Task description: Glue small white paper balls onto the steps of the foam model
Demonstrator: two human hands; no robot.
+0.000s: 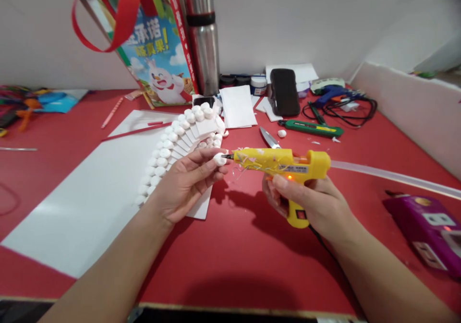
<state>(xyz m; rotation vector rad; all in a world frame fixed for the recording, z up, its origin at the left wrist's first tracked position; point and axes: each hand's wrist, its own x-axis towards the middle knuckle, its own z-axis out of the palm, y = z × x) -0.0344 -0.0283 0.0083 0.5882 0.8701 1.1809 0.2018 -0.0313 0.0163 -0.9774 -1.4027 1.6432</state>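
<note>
Between the thumb and fingers of my left hand [190, 181] is a small white ball [219, 159]. My right hand [309, 198] is wrapped round the handle of a yellow glue gun [266, 160], whose metal nozzle touches the ball or sits right at it. An orange light glows on the gun, and a clear glue stick [389, 172] sticks out of its back. Behind my left hand lies a curved white piece [183, 142] made of flat strips, edged with rows of white balls. Part of it is hidden by that hand.
A white sheet [86, 198] lies on the red table [230, 275] at left. Behind stand a picture bag [162, 59] and a steel flask [207, 49]. A black phone [284, 92], green cutter [313, 128] and pointed blade [268, 137] lie beyond the gun. At right is a purple power strip [425, 232].
</note>
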